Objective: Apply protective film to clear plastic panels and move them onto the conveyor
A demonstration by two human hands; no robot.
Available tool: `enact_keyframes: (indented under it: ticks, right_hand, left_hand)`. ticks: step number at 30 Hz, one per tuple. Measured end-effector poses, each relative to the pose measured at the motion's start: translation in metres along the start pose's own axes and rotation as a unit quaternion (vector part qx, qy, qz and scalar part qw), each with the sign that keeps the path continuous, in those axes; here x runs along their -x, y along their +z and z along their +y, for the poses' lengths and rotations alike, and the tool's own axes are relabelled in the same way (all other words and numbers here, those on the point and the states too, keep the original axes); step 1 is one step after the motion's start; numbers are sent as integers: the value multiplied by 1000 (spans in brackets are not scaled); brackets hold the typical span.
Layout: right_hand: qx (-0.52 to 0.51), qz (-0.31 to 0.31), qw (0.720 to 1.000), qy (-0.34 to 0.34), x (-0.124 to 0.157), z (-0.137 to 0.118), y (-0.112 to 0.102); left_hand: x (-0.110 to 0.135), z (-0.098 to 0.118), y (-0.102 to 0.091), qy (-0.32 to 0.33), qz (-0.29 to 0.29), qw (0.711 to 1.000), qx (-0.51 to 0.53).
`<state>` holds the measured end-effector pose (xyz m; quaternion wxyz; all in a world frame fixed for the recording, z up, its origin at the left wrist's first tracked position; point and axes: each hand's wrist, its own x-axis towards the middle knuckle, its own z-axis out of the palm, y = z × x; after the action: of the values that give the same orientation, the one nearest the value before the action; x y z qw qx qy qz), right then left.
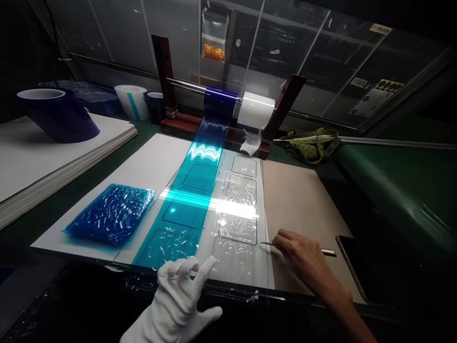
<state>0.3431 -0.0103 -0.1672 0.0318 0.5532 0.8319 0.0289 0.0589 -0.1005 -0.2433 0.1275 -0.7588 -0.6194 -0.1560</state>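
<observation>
My left hand [180,293], in a white glove, is open at the front edge of the work surface, with thumb and fingers apart. It is nearest to the strip of blue film [178,202], which runs down from a roll at the back. My bare right hand [302,257] is closed around a slim metal craft knife [328,252]. Its thin tip points left, close to the lower corner of a black rectangle outline. Clear film [235,262], wrinkled and shiny, covers a column of these outlines to the right of the blue strip.
A stand holds the blue roll [220,100] and a white roll [256,110]. Stacked blue film pieces [112,212] lie left on white sheets. A phone [352,264] rests right on brown board [296,195]. A large blue roll [59,114] stands far left; a green pouch [310,145] lies behind.
</observation>
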Motion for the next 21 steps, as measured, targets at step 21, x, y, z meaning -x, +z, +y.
enact_keyframes:
  ticks: [21]
  right_hand:
    - [-303, 194, 926, 115, 79, 14, 13]
  left_hand:
    - [-130, -26, -45, 106, 54, 975, 187]
